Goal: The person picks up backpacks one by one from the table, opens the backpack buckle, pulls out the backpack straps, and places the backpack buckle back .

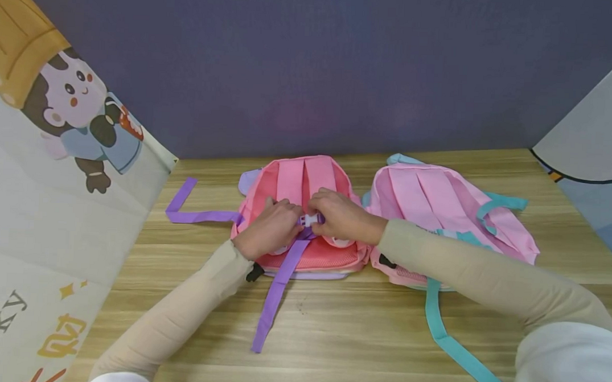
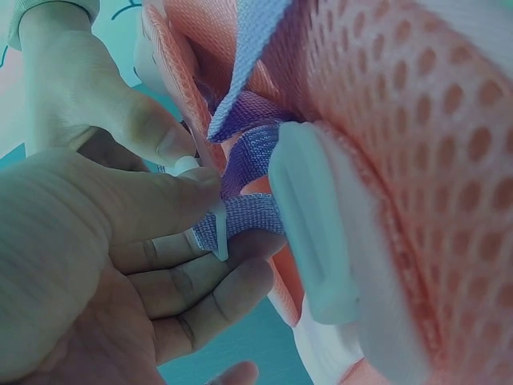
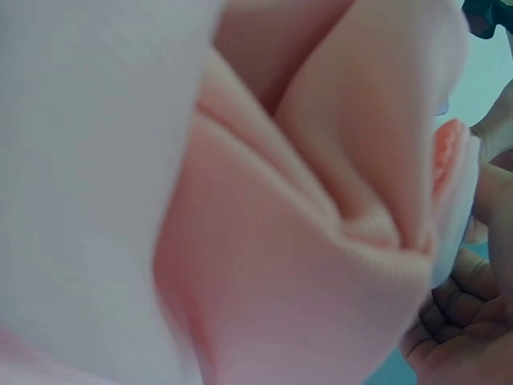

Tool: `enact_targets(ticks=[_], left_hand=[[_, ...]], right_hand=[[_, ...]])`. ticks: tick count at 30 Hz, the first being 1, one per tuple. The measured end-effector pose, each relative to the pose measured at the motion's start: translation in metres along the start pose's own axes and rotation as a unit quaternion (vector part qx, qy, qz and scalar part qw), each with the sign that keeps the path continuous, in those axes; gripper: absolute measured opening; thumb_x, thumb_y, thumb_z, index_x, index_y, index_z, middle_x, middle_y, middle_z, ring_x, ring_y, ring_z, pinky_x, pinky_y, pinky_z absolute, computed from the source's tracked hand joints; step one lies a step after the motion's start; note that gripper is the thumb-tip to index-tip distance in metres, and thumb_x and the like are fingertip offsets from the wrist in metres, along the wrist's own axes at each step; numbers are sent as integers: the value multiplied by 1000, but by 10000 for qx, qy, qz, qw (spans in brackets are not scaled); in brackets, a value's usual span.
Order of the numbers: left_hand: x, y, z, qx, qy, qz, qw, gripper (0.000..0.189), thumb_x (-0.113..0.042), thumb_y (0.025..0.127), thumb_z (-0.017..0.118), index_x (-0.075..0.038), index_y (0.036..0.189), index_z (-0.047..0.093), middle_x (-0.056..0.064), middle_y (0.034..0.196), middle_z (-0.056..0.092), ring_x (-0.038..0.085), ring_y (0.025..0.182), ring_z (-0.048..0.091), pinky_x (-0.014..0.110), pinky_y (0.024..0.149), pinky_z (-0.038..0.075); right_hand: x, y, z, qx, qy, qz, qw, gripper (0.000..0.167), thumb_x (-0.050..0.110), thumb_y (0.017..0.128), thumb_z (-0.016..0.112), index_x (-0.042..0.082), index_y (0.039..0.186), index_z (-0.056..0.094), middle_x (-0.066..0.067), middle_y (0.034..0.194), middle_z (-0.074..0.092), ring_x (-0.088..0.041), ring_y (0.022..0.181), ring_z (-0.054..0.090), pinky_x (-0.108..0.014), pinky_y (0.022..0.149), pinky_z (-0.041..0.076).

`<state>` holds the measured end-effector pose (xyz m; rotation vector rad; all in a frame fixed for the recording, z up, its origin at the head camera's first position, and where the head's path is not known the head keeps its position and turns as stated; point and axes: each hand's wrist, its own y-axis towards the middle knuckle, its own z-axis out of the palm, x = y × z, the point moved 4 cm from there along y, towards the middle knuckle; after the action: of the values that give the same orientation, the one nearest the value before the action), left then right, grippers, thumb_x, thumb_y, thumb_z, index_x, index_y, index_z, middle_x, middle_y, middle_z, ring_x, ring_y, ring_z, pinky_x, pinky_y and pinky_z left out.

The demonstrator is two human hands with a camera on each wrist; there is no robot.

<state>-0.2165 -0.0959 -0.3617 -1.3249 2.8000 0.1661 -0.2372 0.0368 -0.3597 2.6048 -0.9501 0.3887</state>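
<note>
A coral-pink backpack (image 1: 328, 260) lies on the wooden table with its shoulder straps facing up. Over its middle, both hands meet at a white side-release buckle (image 1: 310, 219) on purple webbing. My left hand (image 1: 272, 228) pinches the buckle's left side; in the left wrist view its thumb (image 2: 172, 196) presses the white plastic piece. From the other side, my right hand (image 1: 347, 217) grips the buckle end, its fingertips partly hidden. A white strap adjuster (image 2: 314, 228) sits close beside the fingers. One purple strap (image 1: 281, 295) hangs down toward the table's front.
To the right lies a light-pink backpack (image 1: 414, 190) with teal straps (image 1: 453, 345), under my right forearm. Another purple strap (image 1: 202, 216) stretches left over the table (image 1: 351, 341). A dark panel (image 1: 342, 73) stands behind. Pink fabric (image 3: 304, 281) fills much of the right wrist view.
</note>
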Motion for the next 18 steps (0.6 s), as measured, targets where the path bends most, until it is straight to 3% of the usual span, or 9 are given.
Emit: enact_targets(ticks=[18], left_hand=[[0, 1, -1, -123, -17, 99, 9999, 11, -16, 87, 67, -8, 93, 66, -3, 78, 61, 16, 73, 49, 37, 68, 28]], right_hand=[[0, 0, -2, 18, -10, -26, 10000, 22, 14, 76, 73, 4, 94, 67, -2, 88, 61, -16, 83, 50, -28, 75, 44]])
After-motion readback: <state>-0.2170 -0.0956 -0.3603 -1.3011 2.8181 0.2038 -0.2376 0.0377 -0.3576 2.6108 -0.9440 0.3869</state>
